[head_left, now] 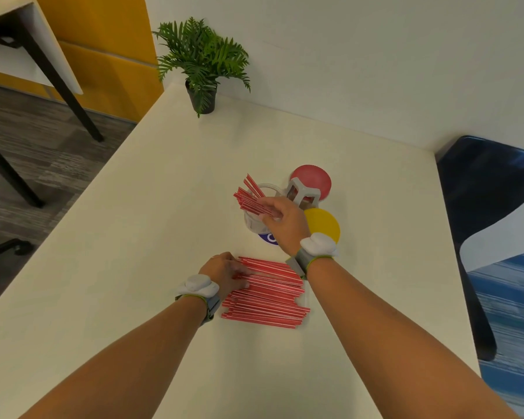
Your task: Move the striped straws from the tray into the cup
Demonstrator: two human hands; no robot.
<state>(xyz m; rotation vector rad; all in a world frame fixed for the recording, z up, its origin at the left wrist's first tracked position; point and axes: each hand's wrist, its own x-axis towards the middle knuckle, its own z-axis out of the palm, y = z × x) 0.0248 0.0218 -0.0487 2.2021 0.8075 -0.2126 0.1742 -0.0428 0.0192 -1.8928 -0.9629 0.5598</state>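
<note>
Holding straws (251, 202) over one cup (254, 222), right hand (280, 219).

- The right hand (280, 220) covers the near side of the cup (254, 220), so the rim beneath its fingers cannot be seen.
- The lower ends of the bunch of straws (251, 199) vanish behind the right fingers; whether they are inside the cup is unclear.
- A blue disc (270, 238) shows only as a sliver below the right hand's fingers, its marking unreadable.
- The tray under the pile of straws (266, 293) is not discernible.
- The left hand (224, 272) hides the pile's end under its fingertips.
- Both forearms are cut off by the bottom edge.
</note>
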